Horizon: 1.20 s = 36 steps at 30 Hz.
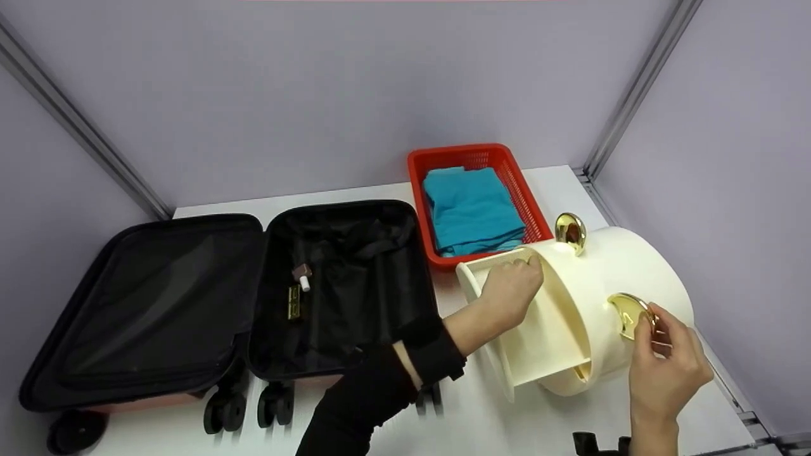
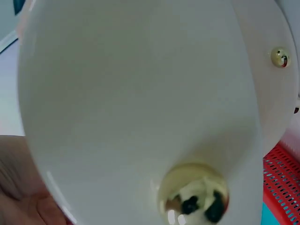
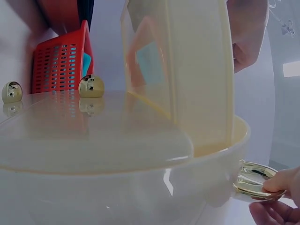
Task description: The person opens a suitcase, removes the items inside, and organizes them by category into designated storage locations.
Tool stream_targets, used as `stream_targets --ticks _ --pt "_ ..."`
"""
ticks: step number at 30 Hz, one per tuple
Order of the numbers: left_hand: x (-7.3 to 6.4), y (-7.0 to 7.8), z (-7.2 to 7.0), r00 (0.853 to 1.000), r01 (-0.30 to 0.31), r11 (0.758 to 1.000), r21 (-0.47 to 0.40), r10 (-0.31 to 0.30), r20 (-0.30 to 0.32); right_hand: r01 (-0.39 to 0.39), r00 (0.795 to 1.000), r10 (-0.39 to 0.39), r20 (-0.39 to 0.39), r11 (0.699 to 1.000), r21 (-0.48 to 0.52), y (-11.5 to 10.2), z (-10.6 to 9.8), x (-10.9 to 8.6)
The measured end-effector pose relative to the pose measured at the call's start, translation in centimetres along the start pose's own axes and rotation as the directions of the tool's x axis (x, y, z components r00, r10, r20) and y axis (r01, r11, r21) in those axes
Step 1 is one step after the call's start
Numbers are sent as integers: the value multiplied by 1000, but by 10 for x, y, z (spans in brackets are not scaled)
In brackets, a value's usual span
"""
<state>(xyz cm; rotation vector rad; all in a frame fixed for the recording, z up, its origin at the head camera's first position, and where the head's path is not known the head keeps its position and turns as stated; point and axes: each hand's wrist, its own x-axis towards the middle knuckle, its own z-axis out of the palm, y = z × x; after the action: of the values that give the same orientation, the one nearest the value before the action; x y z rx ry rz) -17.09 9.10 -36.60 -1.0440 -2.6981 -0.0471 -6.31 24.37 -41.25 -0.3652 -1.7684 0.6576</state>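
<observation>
A cream, rounded storage box (image 1: 633,266) lies on the table with its drawer (image 1: 548,335) pulled out toward the left. My left hand (image 1: 514,288) grips the drawer's far edge with curled fingers, close to the box's opening. In the left wrist view, the drawer's front panel (image 2: 136,93) bears a round gold knob (image 2: 194,193). On the box's side, my right hand (image 1: 671,364) pinches a shiny gold ear-shaped piece (image 3: 255,180) between thumb and fingers. A matching gold piece (image 1: 571,232) stands farther back, untouched. No objects show in the visible part of the drawer.
Left of the box lies an open black-lined suitcase (image 1: 342,206), holding a small brown bottle with a white cap (image 1: 303,277) and a small gold case (image 1: 294,302). Behind the drawer, a red basket (image 1: 529,196) contains folded teal cloth (image 1: 472,209). Walls enclose the table's back and sides.
</observation>
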Motion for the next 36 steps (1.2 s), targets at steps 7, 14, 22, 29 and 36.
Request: stream_targets --ticks 7,14,22,29,36 --pt "1 9 9 999 -32 997 76 30 23 4 1000 -4 -3 1000 7 0 0 0" --pt "-7 16 11 998 -58 981 185 59 1 6 1000 -6 -7 1000 7 0 1 -1" --pt "-17 19 14 997 -68 969 237 60 40 8 1000 -8 -18 1000 6 -3 1 0" --pt "-22 14 6 992 -105 983 153 93 83 6 1000 -5 -16 1000 12 -7 1 0" --pt "-35 -6 -14 998 -61 991 -119 64 20 6 1000 -6 -17 1000 20 -18 -1 2"
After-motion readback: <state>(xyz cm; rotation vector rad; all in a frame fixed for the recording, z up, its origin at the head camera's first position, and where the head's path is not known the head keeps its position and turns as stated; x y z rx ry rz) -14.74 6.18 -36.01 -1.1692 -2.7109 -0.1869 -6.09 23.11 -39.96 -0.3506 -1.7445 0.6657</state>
